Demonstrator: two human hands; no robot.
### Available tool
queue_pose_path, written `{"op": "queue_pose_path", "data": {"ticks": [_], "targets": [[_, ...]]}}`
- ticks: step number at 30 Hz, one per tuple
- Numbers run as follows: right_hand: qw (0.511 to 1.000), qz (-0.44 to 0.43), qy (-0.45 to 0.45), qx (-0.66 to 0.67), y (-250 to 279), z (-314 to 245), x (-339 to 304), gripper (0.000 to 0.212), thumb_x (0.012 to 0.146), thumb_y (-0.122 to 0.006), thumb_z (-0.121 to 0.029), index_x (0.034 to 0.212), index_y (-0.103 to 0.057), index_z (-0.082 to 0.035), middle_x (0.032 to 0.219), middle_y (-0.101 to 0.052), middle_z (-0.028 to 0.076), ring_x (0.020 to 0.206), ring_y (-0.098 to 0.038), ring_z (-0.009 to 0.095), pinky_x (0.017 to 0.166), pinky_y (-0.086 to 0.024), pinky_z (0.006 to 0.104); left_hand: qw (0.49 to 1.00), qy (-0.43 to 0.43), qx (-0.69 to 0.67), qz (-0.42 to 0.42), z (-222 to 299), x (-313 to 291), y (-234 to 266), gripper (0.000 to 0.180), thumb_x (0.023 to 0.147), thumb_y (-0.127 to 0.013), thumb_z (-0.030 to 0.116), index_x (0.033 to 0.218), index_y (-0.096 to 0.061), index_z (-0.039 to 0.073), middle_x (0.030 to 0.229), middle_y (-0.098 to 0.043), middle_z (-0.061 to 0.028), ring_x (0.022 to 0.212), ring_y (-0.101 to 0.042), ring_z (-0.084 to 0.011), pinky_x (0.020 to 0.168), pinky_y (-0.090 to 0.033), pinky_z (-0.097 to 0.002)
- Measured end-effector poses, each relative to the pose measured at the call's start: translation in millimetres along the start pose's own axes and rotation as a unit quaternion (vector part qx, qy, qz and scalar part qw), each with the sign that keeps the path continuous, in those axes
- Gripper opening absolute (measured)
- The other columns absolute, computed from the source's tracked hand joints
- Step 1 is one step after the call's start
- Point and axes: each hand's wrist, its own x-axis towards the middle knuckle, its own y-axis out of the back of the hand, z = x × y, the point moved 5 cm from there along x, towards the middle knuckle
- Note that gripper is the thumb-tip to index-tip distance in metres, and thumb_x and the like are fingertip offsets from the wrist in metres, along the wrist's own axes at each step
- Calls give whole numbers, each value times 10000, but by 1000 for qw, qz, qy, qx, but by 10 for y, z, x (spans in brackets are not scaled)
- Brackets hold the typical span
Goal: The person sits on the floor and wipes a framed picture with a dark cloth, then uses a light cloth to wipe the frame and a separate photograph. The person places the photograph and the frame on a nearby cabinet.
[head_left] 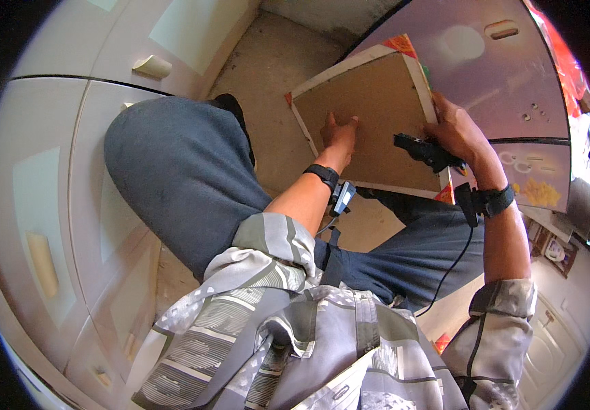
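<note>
A rectangular picture frame (390,102) is tilted above my lap, its plain brown backing facing me. White edging runs round it, with red pieces at the corners. My right hand (455,130) grips its right edge, fingers curled round the side and partly hidden behind it. Over the lower left part of the backing lies my left hand (339,140), its thumb and a finger apart and the other fingers bent under. Nothing shows in the left hand. Black straps with small devices circle both wrists, and a black device (428,152) sits by the right palm.
Pale cabinet fronts with handles (153,66) line the left side. A purplish panel with an oval handle slot (502,29) stands at the far right. My bent knee (165,137) is left of the frame, above bare floor (274,75). A dark cable (451,273) hangs from the right wrist.
</note>
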Motion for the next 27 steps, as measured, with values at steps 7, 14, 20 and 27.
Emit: {"op": "queue_pose_path", "data": {"ticks": [7, 14, 20, 27], "targets": [[997, 15, -58, -38, -22, 281, -134, 532, 890, -729, -147, 1389, -604, -14, 1196, -720, 332, 1174, -693, 489, 978, -551, 539, 998, 62, -5, -29, -96, -46, 19, 896, 1019, -741, 403, 1726, -241, 173, 1718, -349, -214, 1530, -411, -480, 1086, -506, -689], [995, 90, -41, -11, -99, 341, -164, 474, 893, -675, -155, 1353, -668, -42, 1190, -718, 329, 1156, -689, 499, 986, -551, 537, 968, -95, 232, -7, 253, 197, -55, 973, 967, -798, 325, 1704, -228, 47, 1747, -272, -227, 1580, -324, -464, 1260, -373, -580], [993, 105, -14, 49, -104, 253, -246, 486, 879, -687, -145, 1358, -681, -64, 1175, -733, 303, 1134, -697, 494, 976, -555, 534, 805, -478, 348, 46, 1585, -414, -207, 1035, 855, -855, 126, 1669, -242, -53, 1705, -341, -268, 1602, -269, -466, 1319, -290, -526], [988, 143, 15, 56, -161, 54, -371, 509, 886, -698, -149, 1390, -684, -79, 1205, -738, 280, 1141, -703, 469, 983, -561, 529, 815, -441, 350, -134, 2325, -396, -551, 819, 804, -884, 190, 1545, -567, 50, 1420, -694, -209, 1323, -660, -366, 1161, -500, -444]]}}
